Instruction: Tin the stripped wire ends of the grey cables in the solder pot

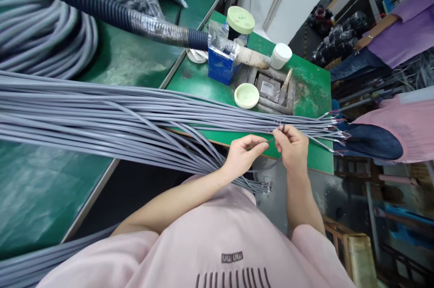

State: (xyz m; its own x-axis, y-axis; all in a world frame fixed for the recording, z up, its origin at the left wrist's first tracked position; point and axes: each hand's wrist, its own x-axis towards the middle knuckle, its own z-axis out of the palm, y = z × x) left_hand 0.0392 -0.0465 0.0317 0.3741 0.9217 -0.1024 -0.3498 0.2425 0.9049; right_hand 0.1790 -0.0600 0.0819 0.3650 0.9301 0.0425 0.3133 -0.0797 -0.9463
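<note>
My left hand [246, 154] is closed in a pinch on a thin red wire [270, 140]. Just to its right, my right hand [292, 143] is closed around the end of a grey cable, with several thin dark and red wires [281, 126] poking out above the fingers. Behind both hands a thick bundle of grey cables [203, 111] runs across the green bench. Its stripped ends [335, 132], with fine coloured wires, stick out at the right edge. More cable ends [259, 186] hang below my left wrist.
A soot-stained square metal pot [267, 87] is set in the bench beyond the cables. Around it are a pale green lid [246, 96], a white jar [281, 56] and a hose [162, 29] propped on a blue box [219, 65]. People stand at the right.
</note>
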